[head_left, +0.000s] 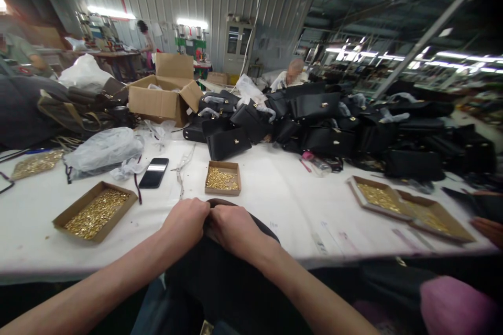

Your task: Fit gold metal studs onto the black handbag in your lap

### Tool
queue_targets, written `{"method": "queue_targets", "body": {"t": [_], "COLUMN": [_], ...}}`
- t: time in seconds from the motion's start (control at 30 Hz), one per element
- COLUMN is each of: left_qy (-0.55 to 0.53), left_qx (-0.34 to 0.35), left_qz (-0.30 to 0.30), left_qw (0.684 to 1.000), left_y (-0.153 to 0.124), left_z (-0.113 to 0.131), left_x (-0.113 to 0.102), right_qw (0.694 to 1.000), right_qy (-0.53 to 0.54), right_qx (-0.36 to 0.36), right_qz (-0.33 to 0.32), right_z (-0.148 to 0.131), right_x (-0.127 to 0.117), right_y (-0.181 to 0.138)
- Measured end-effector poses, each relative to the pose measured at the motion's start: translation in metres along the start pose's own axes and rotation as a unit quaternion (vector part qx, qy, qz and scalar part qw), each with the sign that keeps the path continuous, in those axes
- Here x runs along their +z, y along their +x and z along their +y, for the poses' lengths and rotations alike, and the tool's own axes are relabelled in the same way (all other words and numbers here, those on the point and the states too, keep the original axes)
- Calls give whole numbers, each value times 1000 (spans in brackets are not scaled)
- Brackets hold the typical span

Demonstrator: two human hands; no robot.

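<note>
Both my hands meet at the near edge of the white table, knuckles up. My left hand and my right hand are closed on the top edge of a black bag that rests in my lap and against the table edge. What the fingers pinch is hidden under them. Just beyond my hands stands a small cardboard tray of gold metal fittings.
Another tray of gold fittings lies at the left, two more at the right. A phone and plastic bags lie left of centre. A heap of black handbags and an open carton fill the far side. People work behind.
</note>
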State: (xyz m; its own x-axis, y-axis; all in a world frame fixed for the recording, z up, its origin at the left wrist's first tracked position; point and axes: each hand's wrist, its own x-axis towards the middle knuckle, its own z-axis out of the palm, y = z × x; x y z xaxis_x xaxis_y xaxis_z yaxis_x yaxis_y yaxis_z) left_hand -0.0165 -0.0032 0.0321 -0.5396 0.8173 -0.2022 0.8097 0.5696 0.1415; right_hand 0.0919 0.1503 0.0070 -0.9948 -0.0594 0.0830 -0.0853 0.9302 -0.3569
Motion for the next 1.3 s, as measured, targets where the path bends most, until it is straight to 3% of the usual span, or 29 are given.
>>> {"method": "queue_targets", "body": {"t": [0.13,0.23,0.37,0.53,0.63,1.3], "left_qy": [10,11,3,-9,-11,-25], "left_qx": [9,12,15,0,-4,23], "left_qz": [8,18,20,0,-19,5], "left_qw": [1000,1000,1000,1000,1000,999], "left_y": [1,4,6,3,4,9], "left_z": [-3,-5,-8,-10,-8,-14], "left_x": [6,9,9,8,6,15], "right_qw": [992,992,986,976,978,981], "right_qy": [121,114,-36,-51,-37,-29], "right_qx": [-24,49,153,180,170,190], "right_qz": [-18,26,-55,-110,-116,-28], "right_z": [31,71,112,129,136,143], "right_x": [-53,-75,-53,1,15,10], "right_y": [16,57,113,143,146,131]}}
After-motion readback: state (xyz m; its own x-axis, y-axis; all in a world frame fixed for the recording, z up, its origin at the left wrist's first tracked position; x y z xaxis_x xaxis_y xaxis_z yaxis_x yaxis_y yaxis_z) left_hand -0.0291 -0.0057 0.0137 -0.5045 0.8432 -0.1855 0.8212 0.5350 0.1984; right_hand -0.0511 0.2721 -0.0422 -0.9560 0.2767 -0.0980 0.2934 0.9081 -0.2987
